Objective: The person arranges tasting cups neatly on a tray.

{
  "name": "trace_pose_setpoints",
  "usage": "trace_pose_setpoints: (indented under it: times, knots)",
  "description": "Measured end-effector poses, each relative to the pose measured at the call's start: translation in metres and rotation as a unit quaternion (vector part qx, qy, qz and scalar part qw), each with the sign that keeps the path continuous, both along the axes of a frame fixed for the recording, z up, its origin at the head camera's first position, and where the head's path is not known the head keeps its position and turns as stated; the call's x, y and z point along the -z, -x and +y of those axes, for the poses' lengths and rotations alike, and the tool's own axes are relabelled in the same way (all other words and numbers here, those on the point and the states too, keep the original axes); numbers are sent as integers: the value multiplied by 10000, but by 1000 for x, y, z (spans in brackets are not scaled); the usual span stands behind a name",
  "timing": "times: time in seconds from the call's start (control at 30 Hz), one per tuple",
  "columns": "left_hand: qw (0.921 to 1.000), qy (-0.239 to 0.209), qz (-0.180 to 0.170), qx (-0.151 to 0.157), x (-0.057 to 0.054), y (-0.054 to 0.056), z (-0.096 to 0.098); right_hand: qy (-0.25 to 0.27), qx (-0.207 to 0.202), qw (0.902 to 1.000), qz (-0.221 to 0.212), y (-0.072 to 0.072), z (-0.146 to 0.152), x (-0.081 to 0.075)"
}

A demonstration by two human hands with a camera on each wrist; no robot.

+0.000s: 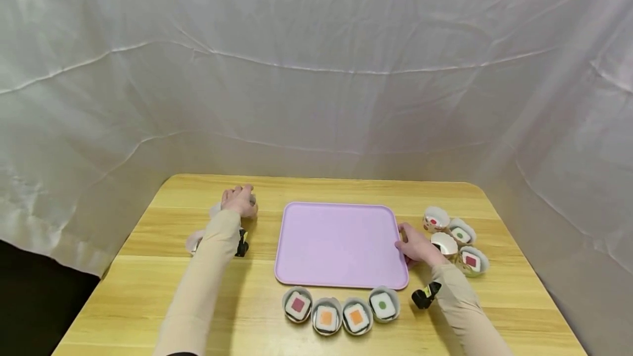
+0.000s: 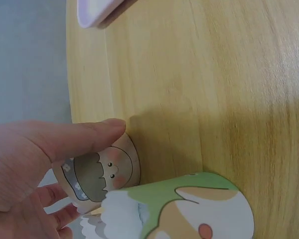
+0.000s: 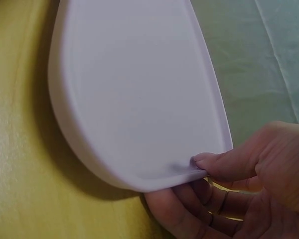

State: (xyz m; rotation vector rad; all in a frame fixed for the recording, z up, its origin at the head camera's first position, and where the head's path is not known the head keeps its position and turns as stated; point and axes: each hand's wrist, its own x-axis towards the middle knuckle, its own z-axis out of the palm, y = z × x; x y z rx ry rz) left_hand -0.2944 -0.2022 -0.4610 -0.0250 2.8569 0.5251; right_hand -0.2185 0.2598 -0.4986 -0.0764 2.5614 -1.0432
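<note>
At the back left, my left hand (image 1: 239, 202) has its thumb and fingers around a paper baking cup (image 2: 117, 167) printed with a smiling face. Beside that cup, a green paper cup (image 2: 217, 199) with an animal print shows in the left wrist view. The forearm partly covers another pale cup (image 1: 194, 239) farther left. My right hand (image 1: 417, 244) pinches the right edge of a lilac rectangular tray (image 1: 341, 243), thumb on the rim and fingers beneath. In the right wrist view the tray (image 3: 134, 99) is bare.
Along the tray's front edge stand several paper cups holding square sushi-like pieces, one with an orange centre (image 1: 326, 317). More cups, including one with a red-centred piece (image 1: 471, 261), cluster beside my right wrist. White cloth (image 1: 316, 98) hangs behind the wooden table (image 1: 123, 301).
</note>
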Motion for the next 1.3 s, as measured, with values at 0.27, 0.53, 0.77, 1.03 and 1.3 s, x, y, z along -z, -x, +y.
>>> trace_pose_setpoints:
  times: [0.27,0.53,0.77,1.03,1.3]
  knots:
    - [10000,-20,-73,-4,-3,-2,2,-98,100,9999,-52,-1,5,-2]
    - [10000,-17,-47,-49,0,-1,2,-245,114,9996,-22,-3,5,1]
    - [9999,-98,63,-58,6,-1,-1,-317,105,9994,-7,-2,2,1]
    - [9995,-238,221,58,6,0,2,-462,59,9989,34,-3,1,-2]
    - [9975,-447,551,45,3,2,7,-458,47,9989,17,-3,4,-1]
